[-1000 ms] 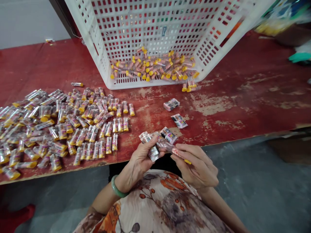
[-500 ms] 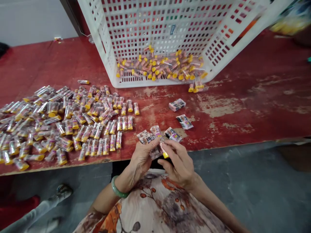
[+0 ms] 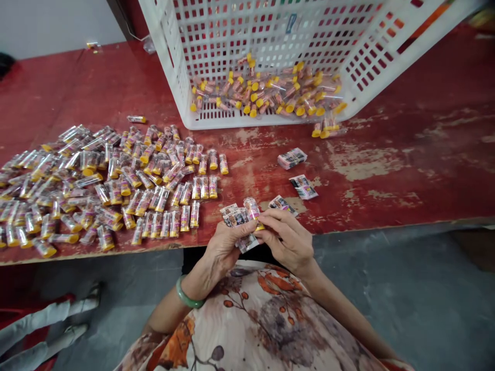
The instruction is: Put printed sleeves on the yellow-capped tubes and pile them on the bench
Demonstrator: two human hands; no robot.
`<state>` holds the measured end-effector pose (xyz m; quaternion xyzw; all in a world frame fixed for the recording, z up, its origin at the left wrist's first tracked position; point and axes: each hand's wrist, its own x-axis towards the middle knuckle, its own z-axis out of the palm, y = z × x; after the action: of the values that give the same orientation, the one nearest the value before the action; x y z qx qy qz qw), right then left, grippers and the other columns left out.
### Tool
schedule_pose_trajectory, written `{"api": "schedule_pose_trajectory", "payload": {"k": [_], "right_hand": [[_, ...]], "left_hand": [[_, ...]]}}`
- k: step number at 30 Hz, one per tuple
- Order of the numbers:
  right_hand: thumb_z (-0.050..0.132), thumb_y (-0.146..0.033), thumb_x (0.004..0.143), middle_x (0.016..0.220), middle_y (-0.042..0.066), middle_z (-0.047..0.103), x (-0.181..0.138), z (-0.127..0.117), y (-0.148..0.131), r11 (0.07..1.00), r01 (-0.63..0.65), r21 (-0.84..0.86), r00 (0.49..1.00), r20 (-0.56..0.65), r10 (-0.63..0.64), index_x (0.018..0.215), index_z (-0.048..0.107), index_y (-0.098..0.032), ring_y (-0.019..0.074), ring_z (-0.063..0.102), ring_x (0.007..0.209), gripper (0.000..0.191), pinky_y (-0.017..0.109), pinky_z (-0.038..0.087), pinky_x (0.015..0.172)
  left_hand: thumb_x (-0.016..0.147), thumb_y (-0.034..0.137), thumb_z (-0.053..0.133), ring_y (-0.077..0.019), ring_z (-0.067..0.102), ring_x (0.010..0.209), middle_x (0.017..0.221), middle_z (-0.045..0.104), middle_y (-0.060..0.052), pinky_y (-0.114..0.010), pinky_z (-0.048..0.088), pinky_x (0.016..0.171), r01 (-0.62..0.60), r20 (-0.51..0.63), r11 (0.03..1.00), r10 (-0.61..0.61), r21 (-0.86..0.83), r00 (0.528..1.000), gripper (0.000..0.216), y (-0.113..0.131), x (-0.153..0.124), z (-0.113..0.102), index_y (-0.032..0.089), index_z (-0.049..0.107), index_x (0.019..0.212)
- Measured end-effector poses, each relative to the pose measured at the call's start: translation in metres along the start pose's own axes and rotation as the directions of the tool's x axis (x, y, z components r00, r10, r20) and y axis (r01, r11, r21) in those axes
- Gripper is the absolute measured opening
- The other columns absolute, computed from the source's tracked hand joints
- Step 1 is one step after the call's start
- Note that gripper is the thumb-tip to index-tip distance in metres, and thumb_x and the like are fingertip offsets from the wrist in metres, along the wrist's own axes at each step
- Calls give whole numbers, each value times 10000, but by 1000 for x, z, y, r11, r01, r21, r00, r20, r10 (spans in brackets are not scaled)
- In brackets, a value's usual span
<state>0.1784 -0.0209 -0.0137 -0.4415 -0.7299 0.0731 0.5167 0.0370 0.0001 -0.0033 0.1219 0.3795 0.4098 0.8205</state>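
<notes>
Between my two hands is a small clear tube (image 3: 251,207) with a printed label and a yellow end, which points toward me. My left hand (image 3: 222,247) is closed, its thumb pressing on the tube and on a fan of printed cards (image 3: 235,217) beneath it. At the yellow end, the fingertips of my right hand (image 3: 289,241) pinch the tube and partly cover it. Just beyond the right fingers lies a loose printed card bundle (image 3: 283,204). Another bundle (image 3: 303,186) and a thicker stack (image 3: 293,157) rest farther back on the red table (image 3: 247,178).
A large pile of labelled tubes (image 3: 112,190) spreads over the table's left side, with neat rows near my left hand. At the back, a white plastic crate (image 3: 240,122) lies on its side, holding yellow-capped tubes (image 3: 266,95). A person's legs (image 3: 50,319) show at lower left.
The yellow end of the tube has come up closer to my left thumb, and my right fingers have closed in around it. The view has shifted slightly.
</notes>
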Motion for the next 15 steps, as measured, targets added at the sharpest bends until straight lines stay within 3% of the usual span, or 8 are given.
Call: {"api": "schedule_pose_trajectory", "payload": {"k": [4, 11, 15], "right_hand": [[589, -52, 826, 977, 88, 649, 2, -5, -4, 995, -76, 65, 997, 27, 74, 1072, 645, -203, 183, 643, 912, 294, 314, 573, 749], [589, 6, 792, 1035, 78, 661, -8, 9, -7, 992, -81, 99, 990, -104, 91, 1095, 675, -240, 165, 662, 840, 399, 244, 596, 566], [611, 32, 761, 973, 63, 688, -11, 18, -4, 996, -44, 76, 984, -170, 56, 1042, 696, -249, 184, 674, 837, 406, 290, 606, 612]], "left_hand": [[623, 167, 819, -134, 652, 658, 834, 708, -22, -258, 541, 614, 27, 15, 999, -28, 24, 999, 401, 1, 1, -2, 150, 680, 999], [580, 154, 843, -134, 651, 692, 837, 714, -23, -260, 525, 675, -76, 1, 997, 76, 33, 997, 460, 3, -2, 4, 160, 678, 1009], [536, 176, 865, -139, 640, 659, 781, 709, -16, -274, 518, 652, -72, -58, 997, 74, 26, 996, 463, 2, -4, 4, 156, 687, 964]]}}
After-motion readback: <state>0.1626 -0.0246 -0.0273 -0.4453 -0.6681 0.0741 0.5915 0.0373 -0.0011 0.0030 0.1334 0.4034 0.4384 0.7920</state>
